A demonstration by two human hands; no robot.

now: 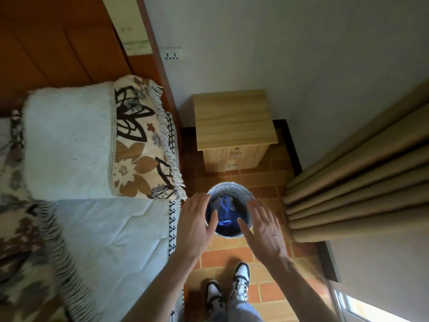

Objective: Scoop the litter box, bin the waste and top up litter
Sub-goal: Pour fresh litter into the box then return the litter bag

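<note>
A round white bin (232,190) stands on the tiled floor between the bed and the curtain. Inside it lies a dark blue bag with a bright blue handle (224,211) and some pale clumps. My left hand (196,225) hovers over the bin's left rim, fingers spread and empty. My right hand (263,226) hovers over its right rim, also spread and empty. Neither hand touches the bin as far as I can tell. No litter box or scoop is in view.
A bed with a pale quilt (116,240) and a floral fringed blanket (141,140) fills the left. A wooden nightstand (234,126) stands against the wall beyond the bin. Beige curtains (359,182) hang at the right. My shoes (240,282) are on the orange tiles below.
</note>
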